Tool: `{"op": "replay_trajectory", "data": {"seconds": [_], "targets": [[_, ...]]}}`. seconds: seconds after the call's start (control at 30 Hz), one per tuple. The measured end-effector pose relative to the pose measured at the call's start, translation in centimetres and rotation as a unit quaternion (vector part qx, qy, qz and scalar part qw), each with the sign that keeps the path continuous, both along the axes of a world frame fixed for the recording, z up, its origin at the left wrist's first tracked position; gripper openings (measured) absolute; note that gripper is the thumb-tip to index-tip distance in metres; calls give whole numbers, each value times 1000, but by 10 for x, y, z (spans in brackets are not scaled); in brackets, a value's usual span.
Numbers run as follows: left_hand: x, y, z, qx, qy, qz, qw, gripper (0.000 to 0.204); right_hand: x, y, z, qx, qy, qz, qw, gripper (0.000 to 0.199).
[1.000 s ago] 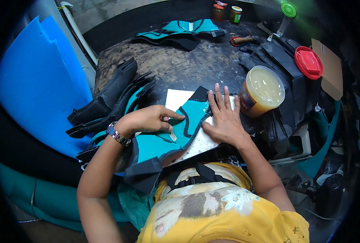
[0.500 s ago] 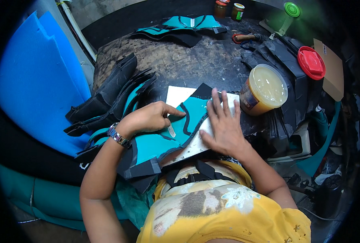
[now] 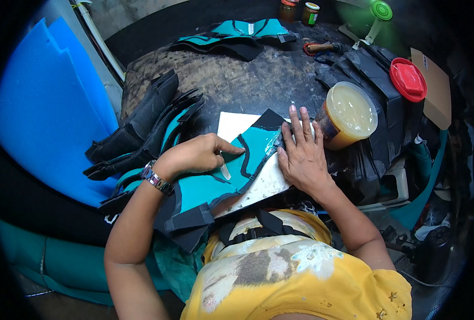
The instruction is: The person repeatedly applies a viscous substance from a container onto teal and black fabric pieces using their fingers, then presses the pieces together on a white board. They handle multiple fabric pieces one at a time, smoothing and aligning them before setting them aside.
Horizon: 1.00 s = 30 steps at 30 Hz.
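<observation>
A teal piece with black trim (image 3: 210, 188) lies on a white board (image 3: 231, 125) in front of me. My left hand (image 3: 194, 154) rests on the teal piece with the forefinger stretched toward the black seam. It grips a small pale stick (image 3: 225, 172) that points down from under the fingers. My right hand (image 3: 301, 154) lies flat, fingers spread, pressing the piece's black right edge onto the board.
An open tub of yellow glue (image 3: 349, 112) stands just right of my right hand, with its red lid (image 3: 408, 79) behind it. Stacked black and teal pieces (image 3: 151, 128) lie at left, more teal pieces (image 3: 237, 34) at the back. Blue foam sheets (image 3: 45, 106) lean far left.
Both hands stay on the teal piece. My left forefinger has crept slightly right along the seam, and my right hand has barely shifted.
</observation>
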<state>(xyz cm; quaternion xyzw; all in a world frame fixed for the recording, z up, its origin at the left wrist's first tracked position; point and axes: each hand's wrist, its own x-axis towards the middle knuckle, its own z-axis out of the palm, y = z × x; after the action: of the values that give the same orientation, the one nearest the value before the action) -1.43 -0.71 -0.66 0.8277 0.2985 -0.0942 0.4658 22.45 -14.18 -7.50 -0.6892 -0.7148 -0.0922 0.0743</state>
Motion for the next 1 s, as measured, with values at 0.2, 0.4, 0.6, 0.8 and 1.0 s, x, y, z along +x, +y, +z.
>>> {"op": "replay_trajectory", "data": {"seconds": [0.2, 0.4, 0.6, 0.8, 1.0], "targets": [[0, -1, -2, 42, -15, -22, 999, 55, 1, 2, 0, 33, -5, -7, 999, 58], [3, -2, 2, 41, 9, -20, 999, 56, 9, -3, 9, 38, -48, 12, 998, 51], [3, -1, -1, 45, 6, -24, 999, 56, 10, -14, 24, 37, 1, 110, 993, 43], [2, -1, -1, 75, 20, -43, 996, 55, 20, 4, 14, 27, 3, 58, 998, 47], [7, -2, 7, 106, 96, -63, 988, 56, 23, -2, 14, -16, -9, 98, 995, 47]]}}
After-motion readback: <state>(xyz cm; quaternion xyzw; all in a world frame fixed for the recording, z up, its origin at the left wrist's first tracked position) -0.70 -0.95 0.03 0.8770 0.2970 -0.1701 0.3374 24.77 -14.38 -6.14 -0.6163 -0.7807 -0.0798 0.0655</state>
